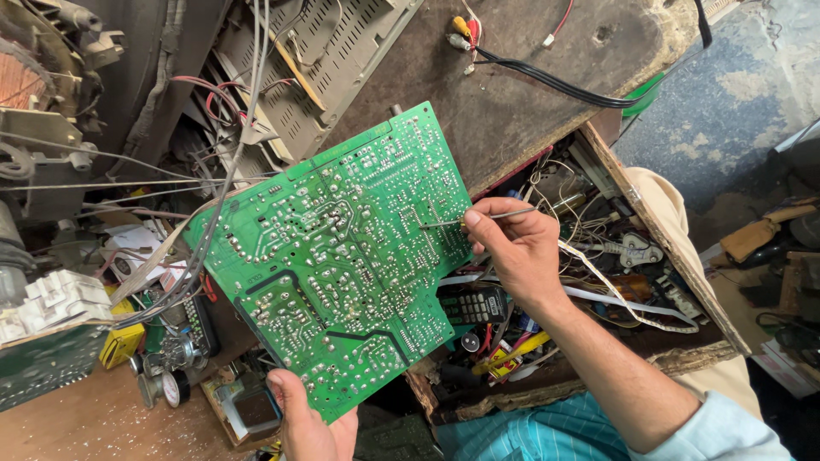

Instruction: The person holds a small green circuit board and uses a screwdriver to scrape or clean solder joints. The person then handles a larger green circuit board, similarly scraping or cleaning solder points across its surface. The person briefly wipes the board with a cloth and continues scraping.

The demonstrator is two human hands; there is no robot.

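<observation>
Green and dotted with shiny solder spots, the board (333, 256) is held up in the air, tilted, with its back side facing up. The left hand (309, 425) is under the board's bottom edge. Its thumb lies on top of that edge and pinches the board; its other fingers are hidden below.

The right hand (517, 248) is at the board's right edge. Its fingers are closed tight on a thin metal tool (478, 218). The tool sticks out to the left of that hand, and its tip touches the solder spots near the edge.

Just below the right hand is a black remote (472, 305) with small buttons. Past that hand, to the right, is a wooden box (683, 256) full of wires and small parts. A flat white cable (615, 294) runs under the wrist.

Up above the right hand, a black cord (555, 83) lies on a brown table (512, 102). Left of the left hand sits a yellow box (120, 341). Grey wires (213, 205) hang over the board's left corner.
</observation>
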